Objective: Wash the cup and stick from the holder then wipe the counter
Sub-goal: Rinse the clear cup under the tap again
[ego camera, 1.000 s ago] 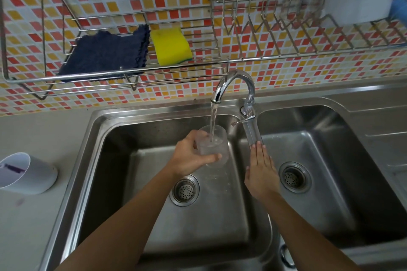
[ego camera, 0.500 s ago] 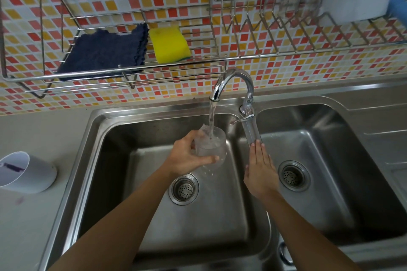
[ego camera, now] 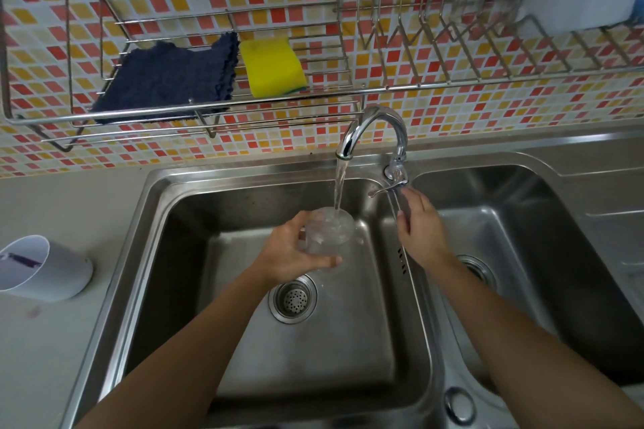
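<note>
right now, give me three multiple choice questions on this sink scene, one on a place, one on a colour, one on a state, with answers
1. Where is the yellow sponge?
A. in the left basin
B. on the wire rack beside the cloth
C. on the counter

2. What colour is that cloth?
A. white
B. red
C. dark blue

3. What is the tap doing?
A. running into the cup held by the left hand
B. shut off
C. running into the right basin

Answers: B, the sponge lies on the rack next to the cloth; C, it is dark blue; A, a stream falls from the spout into the cup.
</note>
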`<state>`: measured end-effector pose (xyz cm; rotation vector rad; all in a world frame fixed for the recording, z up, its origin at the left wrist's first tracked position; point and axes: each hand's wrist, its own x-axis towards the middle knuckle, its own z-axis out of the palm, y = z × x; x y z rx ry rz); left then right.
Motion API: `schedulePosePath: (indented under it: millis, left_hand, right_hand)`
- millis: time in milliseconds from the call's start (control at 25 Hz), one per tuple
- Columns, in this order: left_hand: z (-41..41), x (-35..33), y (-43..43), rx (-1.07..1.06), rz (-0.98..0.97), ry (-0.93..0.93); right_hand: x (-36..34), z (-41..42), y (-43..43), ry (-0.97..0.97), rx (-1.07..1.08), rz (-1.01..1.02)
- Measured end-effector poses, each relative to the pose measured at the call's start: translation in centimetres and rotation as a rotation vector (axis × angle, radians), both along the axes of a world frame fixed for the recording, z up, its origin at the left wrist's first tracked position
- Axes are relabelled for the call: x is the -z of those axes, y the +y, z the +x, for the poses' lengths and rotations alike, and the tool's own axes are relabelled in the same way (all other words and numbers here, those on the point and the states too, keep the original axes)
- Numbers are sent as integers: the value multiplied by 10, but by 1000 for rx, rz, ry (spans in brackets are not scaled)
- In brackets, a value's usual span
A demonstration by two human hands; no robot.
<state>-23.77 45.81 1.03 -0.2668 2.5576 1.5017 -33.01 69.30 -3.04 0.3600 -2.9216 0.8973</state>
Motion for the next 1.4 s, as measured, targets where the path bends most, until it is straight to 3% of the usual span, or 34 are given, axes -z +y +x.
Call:
schedulePosePath:
  millis: [240, 480, 640, 800, 880, 960, 1080, 1200, 1400]
  left_hand:
    - [2, 2, -2, -28, 30, -6]
    - [4, 0, -2, -56, 37, 16]
    - [2, -8, 2, -64, 64, 25]
    - [-1, -17, 8, -58, 58, 51]
    - [1, -19, 12, -56, 77, 57]
    - [6, -16, 14, -62, 115, 62]
    - [23, -6, 15, -98, 169, 52]
    - [35, 12, 10, -74, -44, 18]
    - [38, 29, -1, 102, -758, -34]
  right_hand:
    - [-11, -43, -16, -12, -326, 391]
    - [-15, -48, -37, -20, -259, 605]
    - [-30, -53, -40, 5, -82, 452]
    - [-36, -52, -23, -126, 169, -141]
    - [-36, -43, -23, -128, 228, -295]
    - [-28, -21, -22, -100, 260, -211]
    - [3, 37, -16, -139, 130, 100]
    - [30, 83, -7, -144, 18, 373]
    - [41, 99, 5, -114, -79, 499]
